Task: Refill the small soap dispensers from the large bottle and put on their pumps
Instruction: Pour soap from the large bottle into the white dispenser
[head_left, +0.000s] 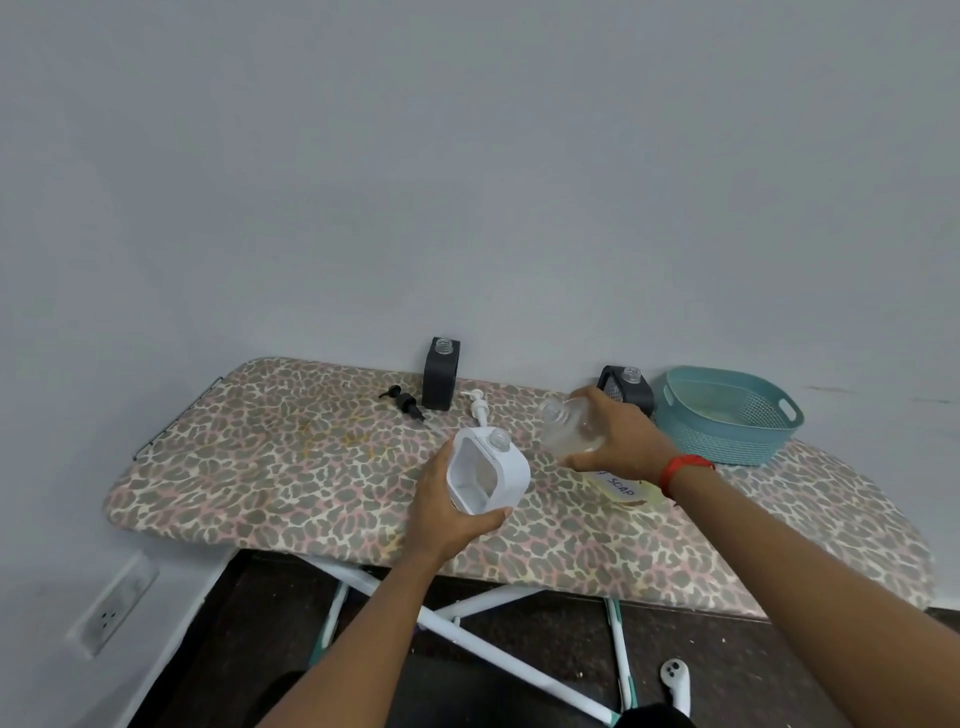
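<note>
**Holdings on the ironing board, largest first**

Ironing board (291, 467): leopard-print cover, white crossed legs, set against a pale wall; the landmark for all entries.
Teal basket (727, 431): stood at the board's far right end.
Large bottle (569, 428): clear, uncapped, tilted over the board's middle, clasped around its body by the right hand (618, 441), which wore a red wristband (685, 467).
White dispenser (488, 473): open-necked, held tilted above the board's near edge, gripped by the left hand (447, 514) from below and one side.
Two black dispensers, no pumps: one (440, 374) at the board's far edge, one (626, 389) beside the basket.
White pump (478, 408) and black pump (402, 402): lying on the board near the far edge.
</note>
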